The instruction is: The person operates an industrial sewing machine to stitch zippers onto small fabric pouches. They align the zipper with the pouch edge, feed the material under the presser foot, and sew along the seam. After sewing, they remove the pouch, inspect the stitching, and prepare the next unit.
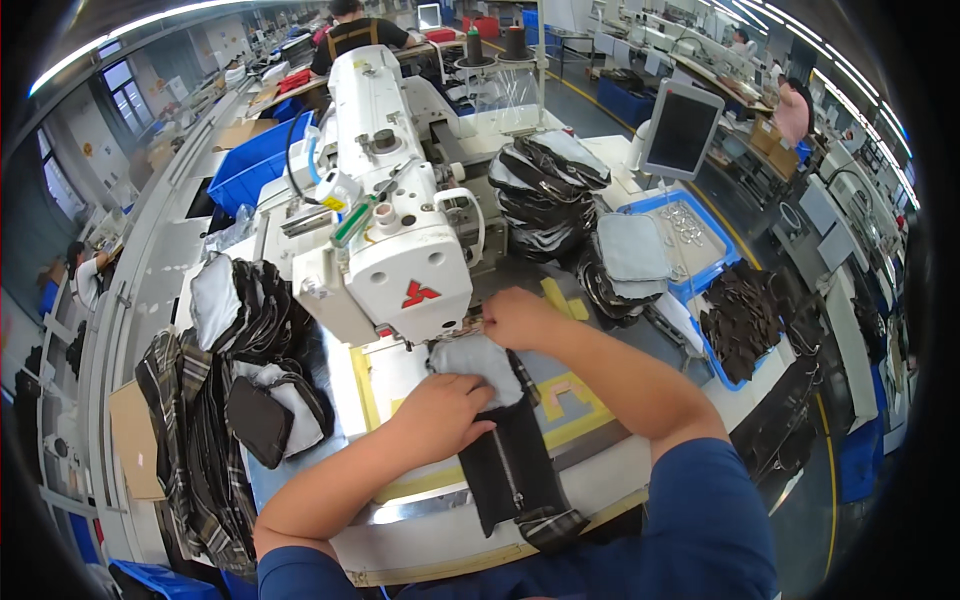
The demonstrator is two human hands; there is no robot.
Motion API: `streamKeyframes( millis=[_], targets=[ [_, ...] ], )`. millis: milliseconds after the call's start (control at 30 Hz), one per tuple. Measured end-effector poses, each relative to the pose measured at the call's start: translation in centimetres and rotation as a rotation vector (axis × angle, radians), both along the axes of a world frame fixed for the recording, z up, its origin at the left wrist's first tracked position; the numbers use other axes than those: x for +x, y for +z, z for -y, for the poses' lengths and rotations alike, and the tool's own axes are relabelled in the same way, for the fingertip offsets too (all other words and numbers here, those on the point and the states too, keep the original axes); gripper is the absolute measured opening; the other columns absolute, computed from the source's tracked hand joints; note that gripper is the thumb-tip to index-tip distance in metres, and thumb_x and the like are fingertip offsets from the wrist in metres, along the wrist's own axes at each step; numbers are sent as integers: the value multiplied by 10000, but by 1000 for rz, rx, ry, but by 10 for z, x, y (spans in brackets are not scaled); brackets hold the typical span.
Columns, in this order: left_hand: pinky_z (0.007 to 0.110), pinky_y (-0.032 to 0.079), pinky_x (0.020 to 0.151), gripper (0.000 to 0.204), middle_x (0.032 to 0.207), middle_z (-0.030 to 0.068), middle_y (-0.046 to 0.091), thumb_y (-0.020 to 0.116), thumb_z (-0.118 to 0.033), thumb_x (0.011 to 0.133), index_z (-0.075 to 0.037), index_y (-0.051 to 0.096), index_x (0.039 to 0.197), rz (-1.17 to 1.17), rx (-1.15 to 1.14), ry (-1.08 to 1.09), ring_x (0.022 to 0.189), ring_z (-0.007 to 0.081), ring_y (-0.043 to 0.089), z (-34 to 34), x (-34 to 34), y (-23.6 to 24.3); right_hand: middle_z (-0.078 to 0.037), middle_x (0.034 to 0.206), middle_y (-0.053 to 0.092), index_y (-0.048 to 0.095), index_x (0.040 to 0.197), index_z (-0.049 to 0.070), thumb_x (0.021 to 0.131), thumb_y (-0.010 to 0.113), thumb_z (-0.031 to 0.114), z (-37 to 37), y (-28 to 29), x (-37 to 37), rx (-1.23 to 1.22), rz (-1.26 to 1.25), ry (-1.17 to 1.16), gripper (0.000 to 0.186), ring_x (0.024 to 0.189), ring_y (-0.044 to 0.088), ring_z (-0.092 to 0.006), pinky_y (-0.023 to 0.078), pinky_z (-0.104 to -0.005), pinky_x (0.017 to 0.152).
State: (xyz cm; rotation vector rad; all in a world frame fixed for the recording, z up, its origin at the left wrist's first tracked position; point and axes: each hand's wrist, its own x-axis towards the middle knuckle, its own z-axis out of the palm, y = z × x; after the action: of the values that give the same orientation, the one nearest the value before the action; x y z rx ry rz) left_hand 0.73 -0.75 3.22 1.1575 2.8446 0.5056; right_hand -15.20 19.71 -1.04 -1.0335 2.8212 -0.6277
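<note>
A white industrial sewing machine (pixel 395 235) stands in the middle of the worktable. Under its head lies a light grey padded fabric piece (pixel 470 360) with a dark edge. From it a black strip with a zipper (pixel 508 465) runs toward me and ends in a plaid part (pixel 552 525). My left hand (pixel 445 412) lies on the near left of the grey piece, fingers stretched over it. By the needle area, at the piece's far right corner, my right hand (pixel 522 320) is closed with curled fingers; what they pinch is hidden.
Stacked dark-and-grey fabric pieces (pixel 545 195) stand right of the machine, more (pixel 245 305) at left beside plaid fabric (pixel 185 430). Blue trays at right hold metal rings (pixel 682 225) and brown pieces (pixel 740 320). A screen (pixel 684 130) stands behind. Other people work farther off.
</note>
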Motion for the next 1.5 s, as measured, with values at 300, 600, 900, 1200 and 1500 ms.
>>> streamKeyframes(
  millis=[300,600,900,1200,1500],
  targets=[
    [484,555,833,191,965,131,723,783,-159,940,-52,705,1077,-326,315,349,956,384,709,-3,22,20,-181,1099,777,733,1189,-8,957,806,457,-57,-1,65,-527,322,-199,525,1031,750,-275,590,-459,912],
    [327,530,853,154,979,86,707,728,-106,1011,14,700,1104,-705,751,1117,893,191,651,120,72,98,-229,845,713,723,1090,-1,972,763,354,-81,54,196,-96,671,322,376,798,706,-405,543,-457,739],
    [426,558,902,623,1113,170,749,952,-384,799,-38,735,1269,315,405,-152,1025,373,715,14,64,99,-154,753,700,744,1023,34,1025,724,245,-68,148,202,-168,660,517,212,625,652,-277,479,-398,607],
    [362,527,677,186,795,131,747,877,-128,902,-4,745,944,335,831,-231,712,215,707,-8,50,162,-200,1419,699,625,1441,-50,891,864,545,-68,119,221,-1445,1232,354,845,1321,675,-334,532,-444,1096],
    [325,615,883,260,1111,116,811,795,53,932,39,771,1190,298,1559,108,965,164,762,12,44,157,-122,1254,764,721,1331,20,915,880,178,-41,72,199,-688,788,566,473,1129,711,-219,556,-396,1002]
  ],
)
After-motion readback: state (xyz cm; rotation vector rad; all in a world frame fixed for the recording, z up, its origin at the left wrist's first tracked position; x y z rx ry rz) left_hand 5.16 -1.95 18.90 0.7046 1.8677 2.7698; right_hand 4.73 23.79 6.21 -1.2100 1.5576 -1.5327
